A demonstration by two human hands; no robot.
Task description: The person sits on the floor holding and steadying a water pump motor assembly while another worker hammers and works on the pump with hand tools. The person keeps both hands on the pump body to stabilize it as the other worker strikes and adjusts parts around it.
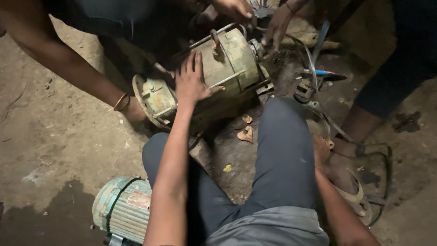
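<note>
Flat on worn motor [227, 68], left hand [191, 82]

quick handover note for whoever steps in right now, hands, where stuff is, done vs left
Left hand: flat and open on the old motor, which lies on its side on the dirt floor.
Right hand: down by the right knee, mostly hidden; grip unclear.
Other people's hands work at the motor's far end; another arm reaches its near end.
Green ribbed motor stands untouched by the left leg.
Done or left: cannot tell.

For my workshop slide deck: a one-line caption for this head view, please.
Left hand pressed flat on a worn motor housing lying on the dirt floor, another person's hands at its far end.
</note>
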